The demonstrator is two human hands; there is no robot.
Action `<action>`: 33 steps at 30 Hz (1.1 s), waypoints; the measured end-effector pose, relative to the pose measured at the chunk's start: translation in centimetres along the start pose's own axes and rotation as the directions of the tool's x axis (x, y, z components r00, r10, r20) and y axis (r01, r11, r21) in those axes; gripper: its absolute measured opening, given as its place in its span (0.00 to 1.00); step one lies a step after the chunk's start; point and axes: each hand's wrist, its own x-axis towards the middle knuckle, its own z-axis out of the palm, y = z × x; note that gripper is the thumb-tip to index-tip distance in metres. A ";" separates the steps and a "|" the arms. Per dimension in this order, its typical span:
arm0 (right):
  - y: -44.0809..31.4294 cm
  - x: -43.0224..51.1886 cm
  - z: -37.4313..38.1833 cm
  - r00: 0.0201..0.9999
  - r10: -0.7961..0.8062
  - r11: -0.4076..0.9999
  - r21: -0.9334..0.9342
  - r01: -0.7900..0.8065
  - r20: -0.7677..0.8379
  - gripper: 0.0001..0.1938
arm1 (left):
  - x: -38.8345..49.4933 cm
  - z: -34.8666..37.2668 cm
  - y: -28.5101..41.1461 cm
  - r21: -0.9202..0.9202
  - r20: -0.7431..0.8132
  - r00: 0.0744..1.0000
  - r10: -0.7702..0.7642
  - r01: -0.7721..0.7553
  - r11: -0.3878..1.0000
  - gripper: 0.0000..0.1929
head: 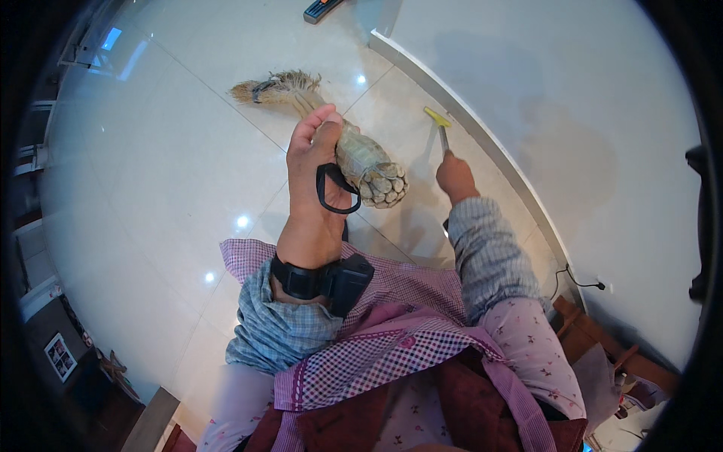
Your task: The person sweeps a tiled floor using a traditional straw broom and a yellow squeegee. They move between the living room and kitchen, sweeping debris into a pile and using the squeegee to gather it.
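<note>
My left hand (316, 164) is closed around a bundle of thick plant stalks (367, 161), apparently the handle of a natural-fibre hand broom. The rounded stalk ends face me, and what looks like a tied wrapping covers the bundle. Its frayed bristles (277, 89), bound with a dark band, spread at the far end over the tiled floor. A black loop strap hangs at this hand. Over to the right, my right hand (456, 176) grips a small tool with a metal shaft and a yellow-green T-shaped head (437, 116). The tool's head is apart from the broom, near the wall.
Pale glossy tiles (141, 169) form the floor. A white skirting board (480, 124) runs along the wall on the right. A black cable with a plug (599, 286) reaches the wall, near wooden furniture (599, 333). At the top lies a dark box-like object (321, 10).
</note>
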 end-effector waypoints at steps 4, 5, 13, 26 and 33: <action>-0.4 0.6 -0.3 0.992 -0.090 0.995 -0.056 0.086 -0.091 0.14 | -0.2 0.4 0.1 -0.008 -0.019 1.000 0.009 -0.010 1.000 0.17; -0.4 0.6 -0.3 0.999 -0.047 0.997 -0.068 0.047 0.009 0.14 | -0.2 0.5 0.1 -0.015 -0.019 1.000 0.023 -0.023 1.000 0.17; -0.9 2.2 -0.7 0.999 -0.024 1.000 -0.014 0.025 0.032 0.13 | 0.3 -0.1 -0.2 0.004 0.001 1.000 0.023 -0.023 1.000 0.18; -2.9 3.2 -0.3 0.999 -0.024 0.999 -0.021 0.024 0.028 0.15 | 0.2 0.0 -0.2 -0.010 -0.009 1.000 0.010 -0.010 1.000 0.18; -4.3 3.7 0.2 0.994 -0.009 0.999 -0.044 0.014 0.111 0.16 | 0.1 0.1 0.0 -0.043 -0.002 1.000 0.009 -0.009 0.999 0.17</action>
